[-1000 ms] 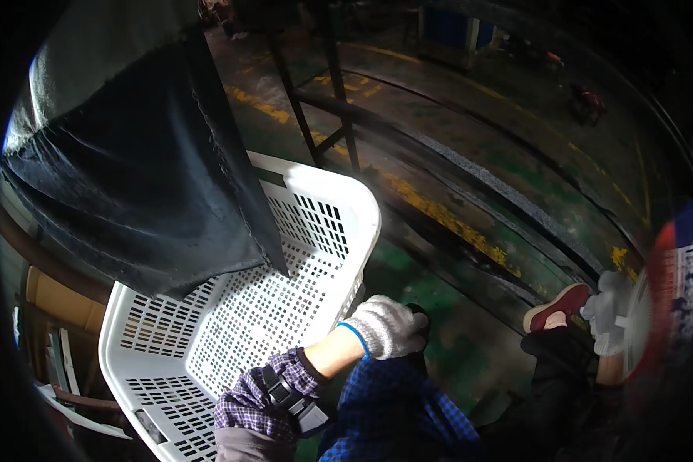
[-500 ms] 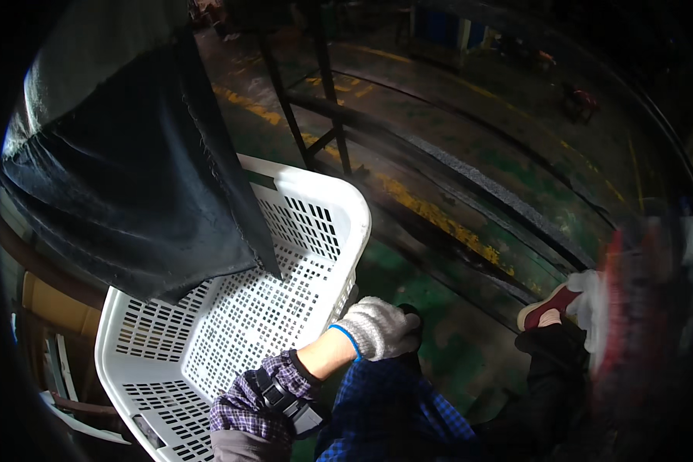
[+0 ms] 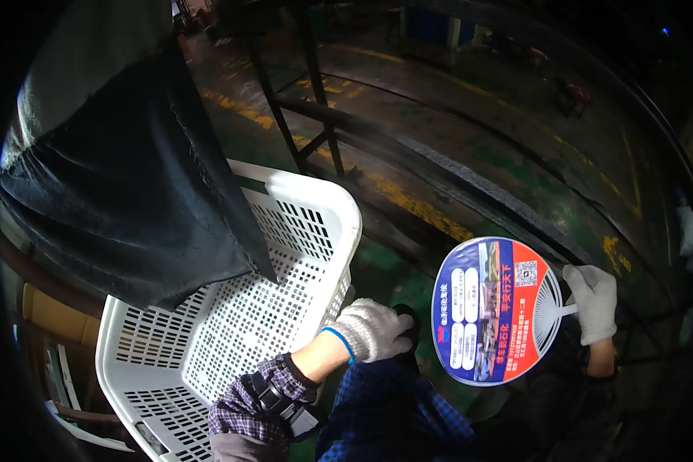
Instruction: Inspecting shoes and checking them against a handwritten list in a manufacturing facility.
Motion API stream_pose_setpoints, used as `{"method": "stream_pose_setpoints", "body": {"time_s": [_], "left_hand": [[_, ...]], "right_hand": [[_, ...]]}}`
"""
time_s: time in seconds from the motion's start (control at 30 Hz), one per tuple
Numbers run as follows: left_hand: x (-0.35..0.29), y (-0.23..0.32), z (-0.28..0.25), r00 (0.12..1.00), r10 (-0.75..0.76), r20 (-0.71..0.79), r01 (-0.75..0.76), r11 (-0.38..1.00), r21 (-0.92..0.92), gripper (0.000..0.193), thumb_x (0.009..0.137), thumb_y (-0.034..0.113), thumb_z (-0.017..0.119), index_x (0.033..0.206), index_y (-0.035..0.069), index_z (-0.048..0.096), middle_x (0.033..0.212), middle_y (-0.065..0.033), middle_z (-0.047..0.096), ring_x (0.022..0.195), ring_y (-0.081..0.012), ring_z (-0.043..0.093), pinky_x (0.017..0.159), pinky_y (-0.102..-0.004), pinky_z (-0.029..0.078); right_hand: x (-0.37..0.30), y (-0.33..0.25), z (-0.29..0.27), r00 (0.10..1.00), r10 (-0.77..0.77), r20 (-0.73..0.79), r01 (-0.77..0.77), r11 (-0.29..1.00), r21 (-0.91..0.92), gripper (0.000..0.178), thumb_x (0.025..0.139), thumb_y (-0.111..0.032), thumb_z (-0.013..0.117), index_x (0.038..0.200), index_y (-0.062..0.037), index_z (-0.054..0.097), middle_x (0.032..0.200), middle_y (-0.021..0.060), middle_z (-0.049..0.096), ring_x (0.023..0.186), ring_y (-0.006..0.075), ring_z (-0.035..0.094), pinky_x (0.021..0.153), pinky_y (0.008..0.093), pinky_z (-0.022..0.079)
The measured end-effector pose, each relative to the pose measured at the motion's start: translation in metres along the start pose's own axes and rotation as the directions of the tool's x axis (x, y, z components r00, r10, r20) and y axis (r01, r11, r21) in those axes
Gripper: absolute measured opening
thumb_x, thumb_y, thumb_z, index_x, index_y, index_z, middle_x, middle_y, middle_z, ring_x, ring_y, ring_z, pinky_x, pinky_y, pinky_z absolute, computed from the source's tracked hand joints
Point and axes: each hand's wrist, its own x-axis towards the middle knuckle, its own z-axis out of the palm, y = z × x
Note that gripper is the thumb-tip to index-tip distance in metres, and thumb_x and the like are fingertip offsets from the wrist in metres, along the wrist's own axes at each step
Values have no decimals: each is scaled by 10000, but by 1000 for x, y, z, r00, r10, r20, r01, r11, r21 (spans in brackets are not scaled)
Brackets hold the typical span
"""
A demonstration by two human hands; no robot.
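My right hand (image 3: 595,302), in a white knit glove, holds a round plastic hand fan (image 3: 477,308) by its white handle. The fan's printed blue and red face is turned up. My left hand (image 3: 371,331), in a similar glove with a blue cuff edge, rests over the blue checked cloth (image 3: 393,400) on my lap. Its fingers are curled in and I see nothing in them; the palm is hidden. Just left of it stands a white perforated plastic basket (image 3: 346,219), its visible inside bare. A black cloth sheet (image 3: 123,192) hangs over the basket's far left side.
A dark metal frame (image 3: 316,115) stands beyond the basket, with long rails (image 3: 470,181) running to the right. The green floor (image 3: 385,262) bears worn yellow lines. Brown boxlike material (image 3: 54,316) sits at the left edge. A reddish stool (image 3: 574,96) is far right.
The fan, a red blur close to the right edge before, has swung left and now shows its face sharply. My left hand stays nearly in place.
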Motion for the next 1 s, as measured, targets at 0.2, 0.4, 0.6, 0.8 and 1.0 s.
{"method": "stream_pose_setpoints", "body": {"time_s": [0.2, 0.4, 0.6, 0.8, 1.0], "left_hand": [[-1, -1, 1, 998, 20, -61, -21, 1000, -13, 419, 906, 439, 577, 1090, 75, 673, 806, -197, 691, 818, -403, 683, 734, -516, 527], [2, 3, -4, 996, -43, 77, 43, 999, 4, 418, 918, 440, 564, 1096, 77, 671, 811, -195, 694, 817, -405, 683, 740, -514, 528], [-2, 2, -2, 1000, -20, -13, 20, 1000, -4, 425, 911, 435, 567, 1112, 75, 670, 848, -202, 698, 860, -406, 682, 766, -516, 526], [0, 1, -1, 1000, -15, 20, 14, 1000, 23, 420, 910, 433, 565, 1097, 71, 670, 834, -202, 698, 846, -406, 684, 762, -506, 531], [-3, 4, -5, 1000, -9, -8, 9, 1000, -4, 416, 914, 429, 572, 1105, 73, 672, 834, -199, 698, 848, -401, 684, 761, -507, 529]], "right_hand": [[-1, -18, -2, 939, -221, 263, -75, 615, 785, 273, 934, -180, 637, 753, 24, 646, 649, 58, 590, 539, 176, 557, 603, 388, 531], [-5, -14, 5, 995, 97, -5, -96, 990, 101, 293, 924, -171, 642, 719, 38, 624, 621, 25, 570, 507, 81, 495, 479, 277, 405], [-6, -7, 1, 892, -397, 215, 100, 639, 762, 181, 968, -131, 549, 981, 39, 609, 705, 67, 562, 545, 129, 521, 530, 340, 455], [-3, -4, 1, 995, 90, 38, -93, 992, 89, 263, 915, -179, 640, 771, 39, 663, 673, 58, 622, 467, 89, 512, 450, 267, 408], [4, 9, -1, 920, -280, 275, -25, 658, 752, 340, 988, -268, 534, 986, 55, 640, 684, 88, 599, 504, 149, 559, 594, 374, 527]]}}
